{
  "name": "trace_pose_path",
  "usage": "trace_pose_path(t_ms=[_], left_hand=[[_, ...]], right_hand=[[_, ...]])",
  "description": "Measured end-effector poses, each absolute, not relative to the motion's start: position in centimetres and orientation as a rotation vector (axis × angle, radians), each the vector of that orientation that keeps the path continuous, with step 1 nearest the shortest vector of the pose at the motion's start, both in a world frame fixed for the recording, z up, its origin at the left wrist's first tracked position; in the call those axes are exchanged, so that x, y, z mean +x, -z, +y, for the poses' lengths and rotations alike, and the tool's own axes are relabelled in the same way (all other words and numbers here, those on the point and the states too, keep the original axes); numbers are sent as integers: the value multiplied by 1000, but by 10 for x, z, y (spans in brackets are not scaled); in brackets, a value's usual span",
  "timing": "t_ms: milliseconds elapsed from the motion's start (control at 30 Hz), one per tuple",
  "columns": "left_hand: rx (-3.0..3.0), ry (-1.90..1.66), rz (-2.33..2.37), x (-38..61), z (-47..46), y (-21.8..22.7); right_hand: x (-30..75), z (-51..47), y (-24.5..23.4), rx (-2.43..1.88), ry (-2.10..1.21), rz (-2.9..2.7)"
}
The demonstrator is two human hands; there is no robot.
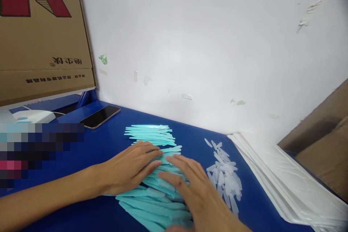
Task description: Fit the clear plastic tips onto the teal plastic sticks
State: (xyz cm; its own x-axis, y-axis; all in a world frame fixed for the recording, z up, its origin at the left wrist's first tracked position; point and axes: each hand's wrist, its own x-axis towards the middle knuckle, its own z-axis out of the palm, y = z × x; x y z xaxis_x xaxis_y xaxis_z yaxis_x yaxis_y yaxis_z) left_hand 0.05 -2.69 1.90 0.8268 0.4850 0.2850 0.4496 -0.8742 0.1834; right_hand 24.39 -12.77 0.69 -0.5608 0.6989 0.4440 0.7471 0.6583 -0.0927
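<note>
Thin, tapered teal strips [156, 208] lie in a layered heap on the blue tabletop, running mostly sideways. My left hand [132, 166] rests over the heap's left side, fingers extended and palm down. From the right, my right hand [201, 190] reaches across the same strips with its fingers apart; its lower part hides some of them. Neither hand visibly grips a strip. Just beyond my fingers is a flatter, tidier row of teal strips [150, 133]. Small translucent whitish slivers [224, 174] are scattered in a pile to the right of my right hand.
A phone [100, 116] lies toward the back left, near a white device [34, 116]. A large printed cardboard box [46, 40] stands above it. White plastic sheets [282, 185] cover the right edge, with brown cardboard [323, 145] beyond. A white wall [190, 43] bounds the table [81, 152].
</note>
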Motion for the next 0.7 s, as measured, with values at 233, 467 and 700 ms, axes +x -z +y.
trace_pose_path(t_ms=[233, 467, 700], left_hand=[[2874, -470, 661, 2, -27, -15], [2848, -401, 645, 1, -29, -15], [2849, -459, 629, 2, -28, -17]], right_hand=[[227, -122, 18, -932, 451, -2450], [233, -124, 12, -990, 281, -2555], [228, -122, 14, -949, 399, -2484]])
